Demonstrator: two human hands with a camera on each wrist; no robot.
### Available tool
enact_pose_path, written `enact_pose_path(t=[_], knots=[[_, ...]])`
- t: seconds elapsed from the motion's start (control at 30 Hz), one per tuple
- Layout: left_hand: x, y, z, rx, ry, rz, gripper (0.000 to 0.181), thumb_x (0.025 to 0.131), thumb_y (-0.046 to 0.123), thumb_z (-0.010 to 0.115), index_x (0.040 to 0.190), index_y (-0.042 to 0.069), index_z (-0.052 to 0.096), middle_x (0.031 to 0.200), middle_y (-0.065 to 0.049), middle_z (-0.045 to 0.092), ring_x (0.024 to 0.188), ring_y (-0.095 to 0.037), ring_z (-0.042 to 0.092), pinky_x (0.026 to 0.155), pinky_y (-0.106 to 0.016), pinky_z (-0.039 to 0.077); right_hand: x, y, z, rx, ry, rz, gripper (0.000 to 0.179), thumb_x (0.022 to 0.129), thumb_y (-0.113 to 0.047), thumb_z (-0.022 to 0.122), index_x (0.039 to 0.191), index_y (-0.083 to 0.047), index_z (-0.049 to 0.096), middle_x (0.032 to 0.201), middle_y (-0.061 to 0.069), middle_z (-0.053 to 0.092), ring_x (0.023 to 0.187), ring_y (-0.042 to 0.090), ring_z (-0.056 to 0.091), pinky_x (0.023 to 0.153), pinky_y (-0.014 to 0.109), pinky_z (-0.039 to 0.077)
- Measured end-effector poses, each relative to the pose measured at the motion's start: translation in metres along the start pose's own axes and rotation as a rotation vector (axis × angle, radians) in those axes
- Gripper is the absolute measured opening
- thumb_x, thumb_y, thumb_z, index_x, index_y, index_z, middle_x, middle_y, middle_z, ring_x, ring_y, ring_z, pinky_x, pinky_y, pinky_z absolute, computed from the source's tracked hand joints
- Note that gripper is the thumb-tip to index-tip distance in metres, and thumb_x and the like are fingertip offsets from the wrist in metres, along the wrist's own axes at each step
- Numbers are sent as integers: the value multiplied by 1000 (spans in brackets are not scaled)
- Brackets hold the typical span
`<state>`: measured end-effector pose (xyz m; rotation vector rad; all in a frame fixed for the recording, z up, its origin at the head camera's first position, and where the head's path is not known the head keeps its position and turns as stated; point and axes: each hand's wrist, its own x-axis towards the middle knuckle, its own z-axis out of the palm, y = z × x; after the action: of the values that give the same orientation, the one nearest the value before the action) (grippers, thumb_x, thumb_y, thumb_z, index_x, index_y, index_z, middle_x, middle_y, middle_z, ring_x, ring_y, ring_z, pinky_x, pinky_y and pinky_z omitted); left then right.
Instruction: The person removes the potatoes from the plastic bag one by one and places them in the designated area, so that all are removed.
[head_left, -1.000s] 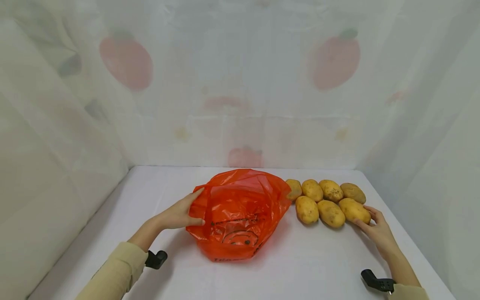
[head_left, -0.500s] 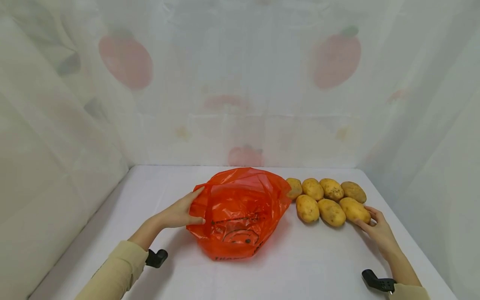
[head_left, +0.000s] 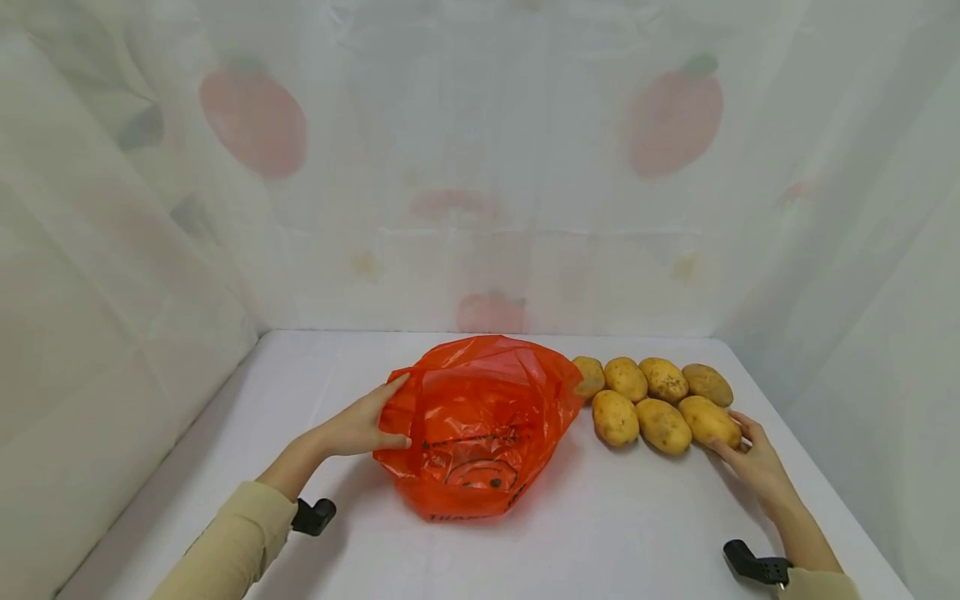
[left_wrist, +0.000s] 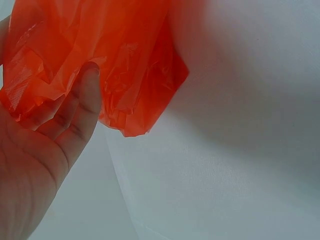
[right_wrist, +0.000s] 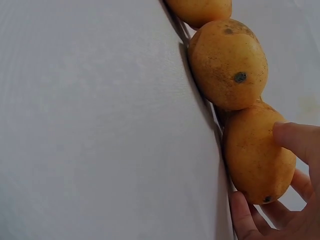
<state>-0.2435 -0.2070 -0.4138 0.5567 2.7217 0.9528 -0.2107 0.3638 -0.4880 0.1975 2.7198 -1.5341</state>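
A red plastic bag point(head_left: 480, 433) with black print, including part of a smiling face, sits on the table, its mouth spread. At its left side lies my left hand point(head_left: 367, 425), thumb and fingers far apart against the plastic. The left wrist view shows relaxed fingers point(left_wrist: 82, 107) touching the thin red film point(left_wrist: 135, 85). My right hand point(head_left: 761, 467) grips the near-right potato point(head_left: 705, 419), which lies among the others. In the right wrist view the thumb point(right_wrist: 295, 137) presses on top of this potato point(right_wrist: 257, 155) while other fingers curl at its end.
Several more potatoes lie in two rows right of the bag, among them a near-row potato point(head_left: 663, 427) and a far-right potato point(head_left: 707, 383). The far-left potato point(head_left: 588, 377) is partly behind the bag. A white cloth point(head_left: 600, 533) covers the table; pale curtains point(head_left: 480, 167) enclose it.
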Motion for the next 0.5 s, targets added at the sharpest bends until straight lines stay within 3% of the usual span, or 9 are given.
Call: enact_pose_path(t=[0.33,0.5], knots=[[-1,-2,1,6,7,-4,94,76,32,74,148,13,16,145,-12,30,129,-33,32,97,-54,40,-1,0,-3,-49,5,-33,81,94,-38,49,145,4,2,140,41,11,124,55,25,100,62,24],[-3,-2,0,-1,13,-12,93,77,33,73,148,15,16,145,-11,30,129,-33,32,97,-53,40,-2,-1,-7,-107,19,-62,78,94,-37,48,144,6,6,138,42,17,120,57,30,95,57,35]])
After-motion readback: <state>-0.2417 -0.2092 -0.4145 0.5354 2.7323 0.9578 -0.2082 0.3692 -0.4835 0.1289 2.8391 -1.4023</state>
